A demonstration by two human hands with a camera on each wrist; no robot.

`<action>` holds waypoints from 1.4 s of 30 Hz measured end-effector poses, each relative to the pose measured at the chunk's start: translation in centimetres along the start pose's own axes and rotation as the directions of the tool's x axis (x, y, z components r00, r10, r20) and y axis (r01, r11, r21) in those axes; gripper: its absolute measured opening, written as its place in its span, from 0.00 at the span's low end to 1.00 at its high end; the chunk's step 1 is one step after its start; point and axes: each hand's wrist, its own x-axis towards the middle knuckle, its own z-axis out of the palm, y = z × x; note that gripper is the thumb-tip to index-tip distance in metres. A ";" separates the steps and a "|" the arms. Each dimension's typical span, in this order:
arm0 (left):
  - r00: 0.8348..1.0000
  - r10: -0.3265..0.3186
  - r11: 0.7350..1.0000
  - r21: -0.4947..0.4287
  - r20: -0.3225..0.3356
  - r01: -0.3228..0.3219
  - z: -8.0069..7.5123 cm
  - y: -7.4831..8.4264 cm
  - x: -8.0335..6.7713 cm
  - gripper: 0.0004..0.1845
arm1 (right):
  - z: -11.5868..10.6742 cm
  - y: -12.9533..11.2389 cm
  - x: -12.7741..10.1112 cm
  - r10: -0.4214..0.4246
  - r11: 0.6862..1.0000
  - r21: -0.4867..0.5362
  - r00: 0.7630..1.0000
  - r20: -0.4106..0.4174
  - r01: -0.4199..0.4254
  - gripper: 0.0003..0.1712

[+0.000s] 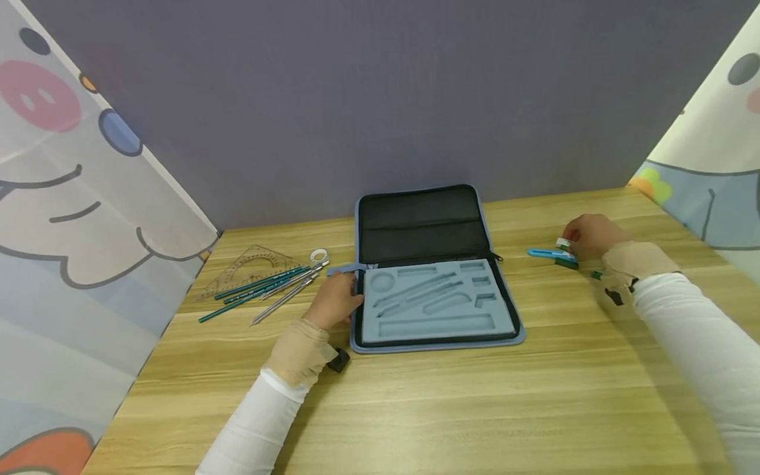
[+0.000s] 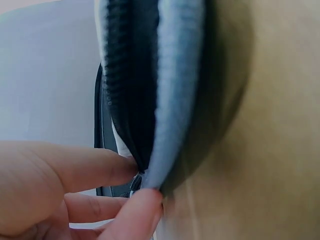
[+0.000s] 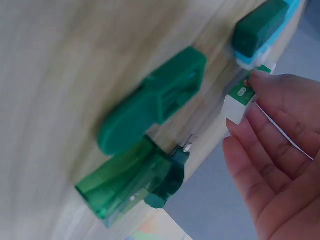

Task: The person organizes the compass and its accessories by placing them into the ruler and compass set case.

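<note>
An unzipped blue case [image 1: 420, 227] lies open, its black lid back and a pale blue foam tray [image 1: 436, 333] with shaped recesses inside. My left hand [image 1: 334, 300] is at the case's left side, thumb and finger pinching its blue zipper edge [image 2: 177, 90]. Off to the right, my right hand [image 1: 594, 235] pinches a white eraser with a green sleeve [image 3: 241, 93]. Close to that hand are a blue utility knife [image 1: 543, 253] and a dark green block [image 3: 257, 30]. The right wrist view also shows a green plastic piece [image 3: 127, 120] and a translucent green part [image 3: 120, 180].
Left of the case lie a clear set square [image 1: 252, 251], several teal pencils [image 1: 237, 307], silver compass-like metal tools [image 1: 285, 300] and a white tape roll [image 1: 318, 254]. A grey partition [image 1: 404, 99] stands behind the wooden table [image 1: 445, 415].
</note>
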 end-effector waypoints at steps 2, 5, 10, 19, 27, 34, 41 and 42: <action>1.000 -0.005 1.000 -0.006 0.000 0.005 -0.1 0.0 -0.1 0.19 | -0.2 -0.2 0.1 -0.024 1.000 -0.002 1.000 -0.008 0.024 0.07; 1.000 -0.016 1.000 -0.010 0.002 0.016 -0.2 0.0 -0.1 0.21 | -0.6 -0.9 0.2 -0.061 0.998 0.003 0.998 -0.016 0.061 0.07; 1.000 -0.015 1.000 -0.003 -0.003 0.015 -0.1 0.1 0.1 0.17 | -1.2 -2.1 0.1 -0.087 0.996 0.011 0.996 -0.012 0.087 0.07; 1.000 0.018 1.000 0.012 -0.010 -0.018 -0.1 0.7 0.4 0.07 | -1.2 -3.6 -0.1 -0.121 0.991 0.057 0.993 0.007 0.120 0.08; 1.000 0.015 1.000 0.008 -0.007 -0.015 -0.3 1.0 0.3 0.07 | -1.1 -6.0 -0.1 -0.181 0.980 0.092 0.983 0.009 0.179 0.07; 1.000 0.009 1.000 0.008 0.004 -0.009 -0.4 1.0 0.2 0.09 | -1.0 -8.2 0.1 -0.261 0.960 0.102 0.965 -0.002 0.260 0.07; 1.000 0.009 1.000 -0.006 0.012 -0.009 -0.4 1.0 0.0 0.15 | -0.7 -9.8 0.2 -0.324 0.937 0.139 0.946 0.002 0.321 0.08; 1.000 0.004 1.000 -0.006 0.013 -0.004 -0.4 1.0 -0.1 0.16 | -0.7 -10.1 0.3 -0.331 0.934 0.143 0.944 0.002 0.327 0.08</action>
